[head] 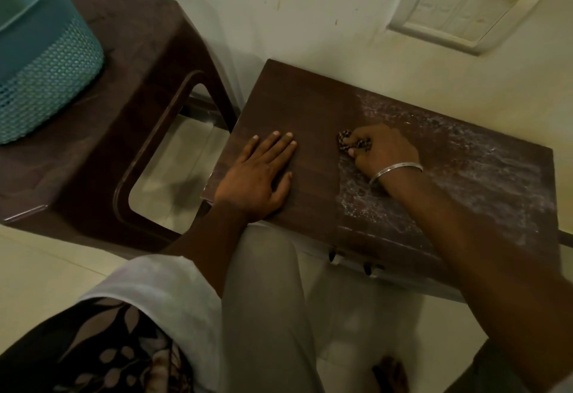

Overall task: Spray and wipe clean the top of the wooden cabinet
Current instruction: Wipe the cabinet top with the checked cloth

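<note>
The dark wooden cabinet top (310,107) stands against the wall. Its left part looks clean, while its right part (483,181) is covered with whitish dust or spray streaks. My left hand (263,172) lies flat on the left front of the top, fingers straight. My right hand (384,150), with a metal bangle on the wrist, grips a small crumpled patterned cloth (348,143) pressed onto the top at the edge of the dusty area. No spray bottle is in view.
A dark brown plastic stool (148,61) stands left of the cabinet, carrying a teal mesh basket (40,61). A switch plate (462,11) is on the wall above the cabinet. My legs and a foot are below, over a pale tiled floor.
</note>
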